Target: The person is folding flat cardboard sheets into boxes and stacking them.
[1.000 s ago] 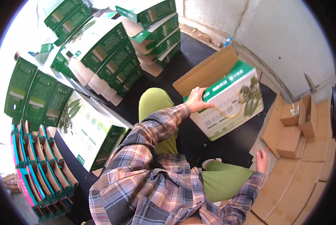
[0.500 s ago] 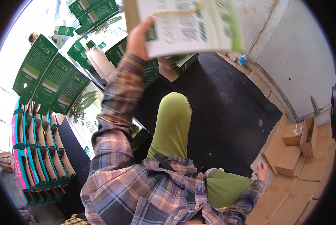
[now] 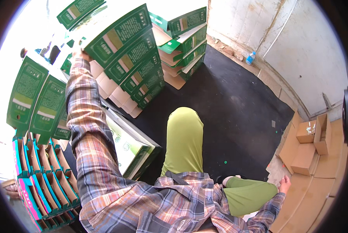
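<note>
My left hand [image 3: 80, 56] is stretched out to the far left, its fingers curled at the left corner of a green-and-white carton [image 3: 119, 37]. The fingertips are partly hidden and washed out by glare. That carton tops a stack of similar green cartons [image 3: 143, 91] with printed side panels and pale cardboard flaps. My right hand [image 3: 285, 184] rests by my right knee, fingers loosely curled, with nothing visible in it. Nearer to me, beside my left forearm, a white-and-green box [image 3: 137, 149] lies on the black mat.
A second stack of open-flapped cartons [image 3: 185, 50] stands at the back. Green panels [image 3: 36, 97] hang above pink-and-teal cardboard trays [image 3: 45, 182] at left. Brown boxes [image 3: 304, 159] sit at right on flattened cardboard. A blue-labelled bottle [image 3: 250, 58] lies by the wall. Black matting [image 3: 236, 112] covers the floor.
My left hand has swung left and away from the upper middle, bringing the carton onto the green stack. The view has shifted slightly left. My right hand stays by my knee.
</note>
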Demonstrator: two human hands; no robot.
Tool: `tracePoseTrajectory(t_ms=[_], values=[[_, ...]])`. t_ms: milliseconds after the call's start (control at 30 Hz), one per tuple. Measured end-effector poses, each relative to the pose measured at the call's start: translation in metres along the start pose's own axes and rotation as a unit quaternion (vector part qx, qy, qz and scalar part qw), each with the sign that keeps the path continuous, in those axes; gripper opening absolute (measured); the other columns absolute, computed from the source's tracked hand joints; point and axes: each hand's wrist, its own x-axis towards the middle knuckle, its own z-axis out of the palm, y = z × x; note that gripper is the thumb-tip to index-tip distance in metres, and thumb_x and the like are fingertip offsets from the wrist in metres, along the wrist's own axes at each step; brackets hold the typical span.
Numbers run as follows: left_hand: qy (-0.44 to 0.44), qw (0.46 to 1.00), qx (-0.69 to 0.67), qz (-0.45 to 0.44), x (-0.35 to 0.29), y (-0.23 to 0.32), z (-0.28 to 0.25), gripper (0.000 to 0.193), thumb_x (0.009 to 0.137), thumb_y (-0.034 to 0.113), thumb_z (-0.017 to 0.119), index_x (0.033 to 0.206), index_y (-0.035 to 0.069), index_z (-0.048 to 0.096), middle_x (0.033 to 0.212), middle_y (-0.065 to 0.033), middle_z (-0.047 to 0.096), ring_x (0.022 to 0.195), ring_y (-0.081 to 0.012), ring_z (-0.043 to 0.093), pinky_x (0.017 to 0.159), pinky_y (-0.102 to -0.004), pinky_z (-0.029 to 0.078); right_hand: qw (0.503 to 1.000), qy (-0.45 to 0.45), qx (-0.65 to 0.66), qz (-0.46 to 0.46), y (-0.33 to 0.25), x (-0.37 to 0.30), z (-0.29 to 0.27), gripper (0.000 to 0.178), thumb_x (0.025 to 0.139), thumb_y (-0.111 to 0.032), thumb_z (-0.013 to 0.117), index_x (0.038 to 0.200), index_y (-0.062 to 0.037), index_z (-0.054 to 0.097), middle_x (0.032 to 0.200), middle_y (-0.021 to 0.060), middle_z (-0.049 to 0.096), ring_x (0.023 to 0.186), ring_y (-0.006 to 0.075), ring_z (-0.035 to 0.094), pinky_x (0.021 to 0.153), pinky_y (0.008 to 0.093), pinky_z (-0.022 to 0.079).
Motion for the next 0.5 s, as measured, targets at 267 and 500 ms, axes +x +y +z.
tracePoseTrajectory(t_ms=[267, 500], values=[[-0.103, 0.994, 0.041, -0.009, 0.01, 0.022, -0.014, 0.046, 0.08, 0.046, 0.061, 0.103, 0.006, 0.059, 0.08, -0.0089, 0.067, 0.064, -0.0222, 0.065, 0.059, -0.0395, 0.055, 1.0, 0.015, 0.018, -0.001, 0.043, -0.006, -0.021, 0.04, 0.089, -0.01, 0.052, 0.127, 0.0024, 0.049, 0.108, 0.015, 0.061, 0.085, 0.0184, 0.061, 0.068, 0.0275, 0.052], [0.263, 0.846, 0.38, 0.267, 0.045, 0.033, -0.036, 0.058, 0.073, 0.05, 0.067, 0.103, 0.001, 0.062, 0.097, -0.0153, 0.062, 0.087, -0.0281, 0.061, 0.072, -0.0459, 0.05, 1.0, 0.007, 0.026, 0.002, 0.063, -0.019, -0.021, 0.041, 0.086, -0.016, 0.059, 0.122, 0.0032, 0.054, 0.111, 0.0144, 0.062, 0.094, 0.018, 0.06, 0.082, 0.0298, 0.049]])
